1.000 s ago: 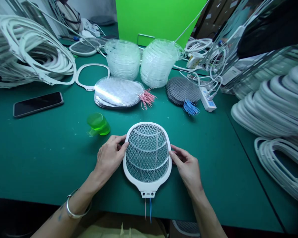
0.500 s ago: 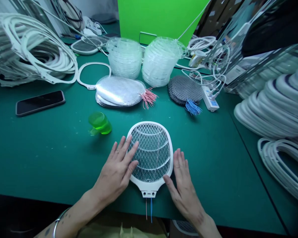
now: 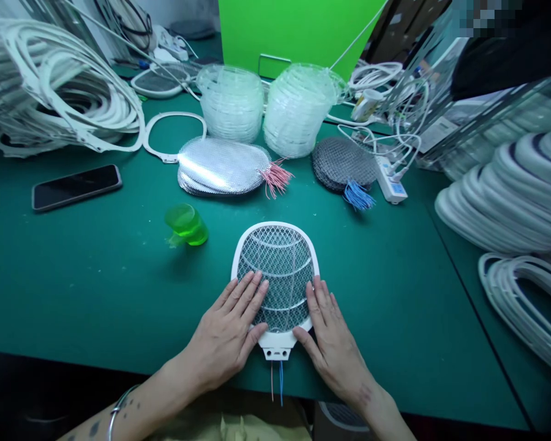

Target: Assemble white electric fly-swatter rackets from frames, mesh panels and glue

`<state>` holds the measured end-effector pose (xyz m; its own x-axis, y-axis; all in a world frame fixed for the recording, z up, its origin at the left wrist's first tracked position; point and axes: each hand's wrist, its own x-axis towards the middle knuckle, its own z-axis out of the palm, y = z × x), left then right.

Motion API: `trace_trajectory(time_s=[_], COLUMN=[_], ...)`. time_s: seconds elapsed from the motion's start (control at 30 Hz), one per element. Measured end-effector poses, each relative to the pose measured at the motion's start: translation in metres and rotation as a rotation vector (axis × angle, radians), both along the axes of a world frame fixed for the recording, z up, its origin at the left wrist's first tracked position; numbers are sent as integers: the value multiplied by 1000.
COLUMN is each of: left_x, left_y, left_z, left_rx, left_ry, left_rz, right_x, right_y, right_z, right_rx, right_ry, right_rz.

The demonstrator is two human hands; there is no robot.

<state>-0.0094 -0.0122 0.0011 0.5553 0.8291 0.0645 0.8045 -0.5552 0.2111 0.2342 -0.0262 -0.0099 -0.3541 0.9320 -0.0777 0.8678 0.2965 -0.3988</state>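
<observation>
In front of me a white racket head with metal mesh (image 3: 280, 263), like that of an electric fly swatter, lies flat on the green table. Its neck points toward me, and one pink and one blue wire stick out of it. My left hand (image 3: 229, 324) rests on the left rim and mesh, fingers stretched out. On the right rim lies my right hand (image 3: 333, 337), also flat with the thumb near the neck. Neither hand grips anything. The parts of the rim under the palms and fingers are hidden.
A green cup (image 3: 186, 225) stands left of the racket head. Behind are silver mesh sheets (image 3: 224, 166) with pink wires, dark mesh sheets (image 3: 342, 162) with blue wires and a phone (image 3: 77, 187). Stacked white frames (image 3: 509, 196) flank the right side.
My left hand has slid down along the left rim toward the neck. My right hand has moved inward from beside the rim onto it.
</observation>
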Motion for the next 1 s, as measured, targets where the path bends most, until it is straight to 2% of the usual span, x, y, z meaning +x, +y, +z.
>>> trace_trajectory(time_s=[0.2,0.4,0.53,0.7,0.8,0.9,1.0], left_x=[0,-1,0,-1,-9,-22,-30], left_y=[0,0,0,1,-1,-5,-5], left_z=[2,1,-1,3,5,5,5], left_rx=[-9,-32,-30,-12,73,179,210], left_ry=[21,13,24,-2,-118,-284,-328], left_rz=[0,-5,-12,-26,-122,-227,-276], right_x=[2,9,15,22,24,24,23], right_y=[0,0,5,9,10,13,17], right_z=[2,-3,-5,2,8,13,17], right_rx=[6,69,184,382,493,520,524], right_ry=[9,7,-1,55,131,164,209], right_rz=[23,107,191,356,454,522,539])
